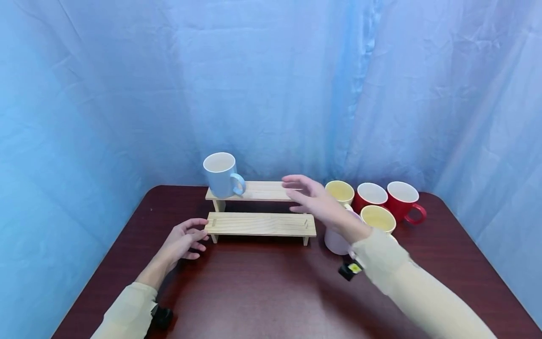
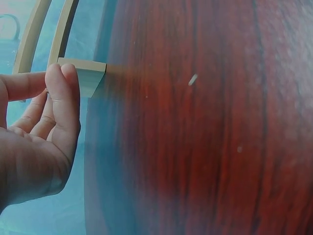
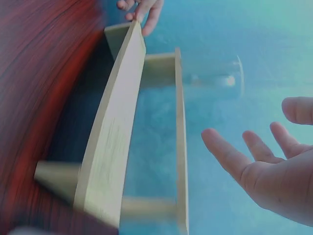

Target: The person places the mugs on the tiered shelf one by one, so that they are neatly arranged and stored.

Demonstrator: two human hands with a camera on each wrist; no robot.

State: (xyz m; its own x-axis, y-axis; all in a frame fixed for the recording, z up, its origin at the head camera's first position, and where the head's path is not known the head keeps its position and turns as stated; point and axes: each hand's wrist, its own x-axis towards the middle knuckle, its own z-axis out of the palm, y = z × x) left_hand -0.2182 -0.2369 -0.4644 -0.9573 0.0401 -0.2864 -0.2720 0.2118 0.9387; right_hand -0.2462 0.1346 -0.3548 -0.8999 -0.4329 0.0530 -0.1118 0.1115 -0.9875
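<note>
A two-tier wooden shelf [image 1: 260, 223] stands on the dark table. My left hand [image 1: 183, 242] pinches the left end of its lower board between thumb and fingers; the left wrist view shows this grip [image 2: 46, 127] close up. On the upper board's left end stands a light blue mug [image 1: 221, 181], upright, handle to the right. My right hand [image 1: 312, 200] hangs with fingers spread near the upper board's right end, holding nothing. In the right wrist view its fingers [image 3: 227, 154] are apart from the shelf.
Right of the shelf, yellow mugs [image 1: 378, 219] and red mugs [image 1: 402, 200] stand grouped. A pale mug [image 1: 336, 241] is partly hidden behind my right forearm. Blue curtains [image 1: 271, 84] enclose the table [image 1: 254, 292] at the back and sides.
</note>
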